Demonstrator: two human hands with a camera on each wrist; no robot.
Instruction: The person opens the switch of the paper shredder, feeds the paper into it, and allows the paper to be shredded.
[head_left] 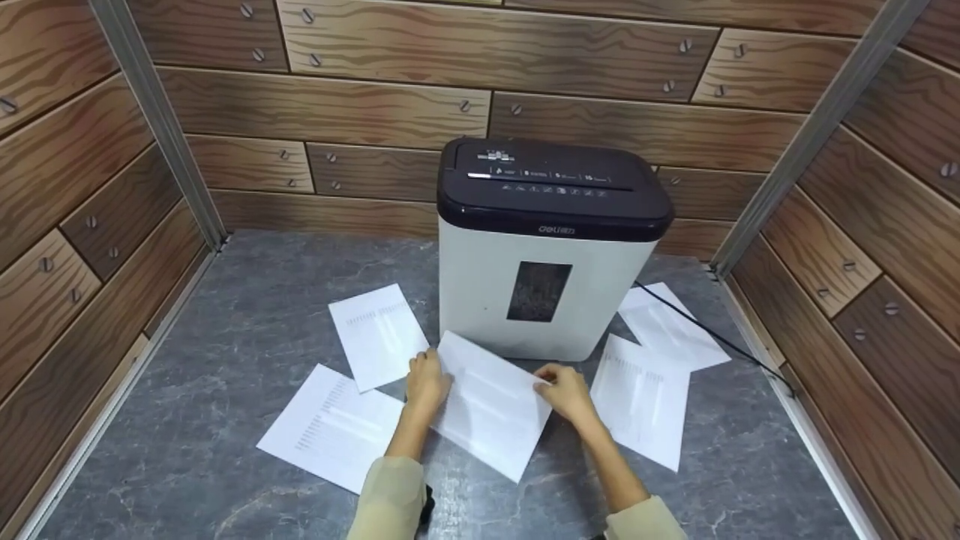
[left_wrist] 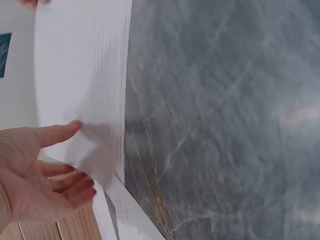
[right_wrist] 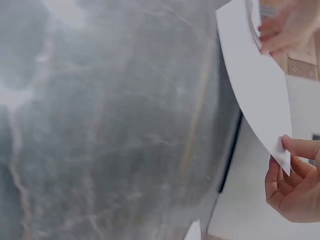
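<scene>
A white sheet of paper (head_left: 491, 405) is tilted up off the floor in front of a paper shredder (head_left: 480, 285). My right hand (head_left: 568, 391) pinches its right corner between thumb and fingers; the right wrist view shows this grip, with the sheet bowed. At the left edge is my left hand (head_left: 427, 381). In the left wrist view the left thumb (left_wrist: 60, 134) lies on the sheet's face, well apart from the loosely bent fingers (left_wrist: 75, 190). Rows of faint print run along the sheet (left_wrist: 100, 55). The shredder has a dark top with a slot and a small window.
Printed sheets lie left of the shredder, one upper (head_left: 379, 337) and one lower (head_left: 330, 431). To the right are two overlapping ones (head_left: 645, 405). A black cord (head_left: 705, 330) runs from the shredder to the right wall. Wood-patterned panels (head_left: 337, 112) surround the grey floor.
</scene>
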